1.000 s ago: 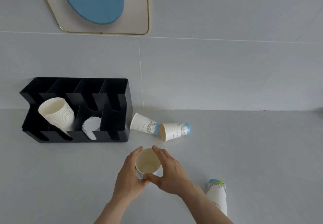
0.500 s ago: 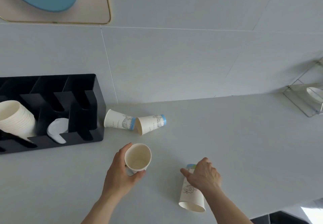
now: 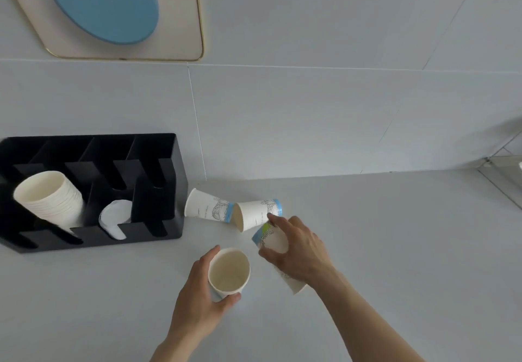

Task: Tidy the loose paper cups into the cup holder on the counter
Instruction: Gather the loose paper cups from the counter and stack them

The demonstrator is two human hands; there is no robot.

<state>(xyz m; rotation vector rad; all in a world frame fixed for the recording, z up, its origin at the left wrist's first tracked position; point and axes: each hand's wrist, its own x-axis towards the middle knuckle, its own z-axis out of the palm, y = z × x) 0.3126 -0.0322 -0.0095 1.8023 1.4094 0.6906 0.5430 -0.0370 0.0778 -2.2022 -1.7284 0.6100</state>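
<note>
My left hand [image 3: 197, 296] grips an upright white paper cup [image 3: 228, 272], its mouth facing up. To its right, my right hand [image 3: 299, 251] is closed around a second paper cup [image 3: 268, 238], tilted with its blue base up and to the left, off the counter. Two more printed cups lie on their sides just behind: one [image 3: 209, 206] beside the holder, the other [image 3: 258, 214] touching it. The black cup holder [image 3: 169, 229] stands at the left against the wall, with a stack of white cups [image 3: 48, 200] in one slot.
A white lid [image 3: 115, 217] sits in the holder's middle front slot. A framed blue and cream picture [image 3: 118, 17] hangs on the tiled wall. A metal rack edge [image 3: 502, 175] shows at the far right. Grey counter [image 3: 395, 248] stretches to the right.
My right hand picked the fallen cup up off the counter at the right and carried it left, toward the cup held in my left hand. The camera turned back left.
</note>
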